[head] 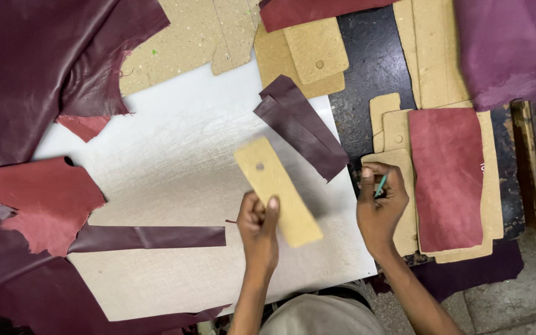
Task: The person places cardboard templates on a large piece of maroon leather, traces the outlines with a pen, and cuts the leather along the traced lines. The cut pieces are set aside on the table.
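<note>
At the far left of the surface, a large dark maroon leather hide [32, 68] lies draped and folded, its ragged edge over a small red scrap [83, 126]. Below it, a red suede piece [38, 201] with torn margins rests on the left edge of the white cutting board [175, 149], and a long dark maroon strip [150, 237] lies flat on the board, its long axis running left to right. Near centre, the left hand [259, 226] pinches the near end of a tan cardboard template [276, 191] between thumb and fingers; the template is a narrow rectangle with a small punched hole toward its far end, held just above the board, its long axis slanting from far left to near right. It extends away from the left hand, which is the only hand on it. Beyond it, two dark maroon cut strips [302, 127] lie overlapped on the board's right part, slanting the same way. Far centre, further tan cardboard patterns [314, 53] are stacked. To the right, the right hand [381, 201] is closed around a thin green-tipped tool [380, 186], resting on a cardboard pattern at the board's right edge, near the template but apart from it. Further right, a red suede rectangle [448, 177] lies on stacked cardboard; a purple hide [513, 49] occupies the far right corner.
</note>
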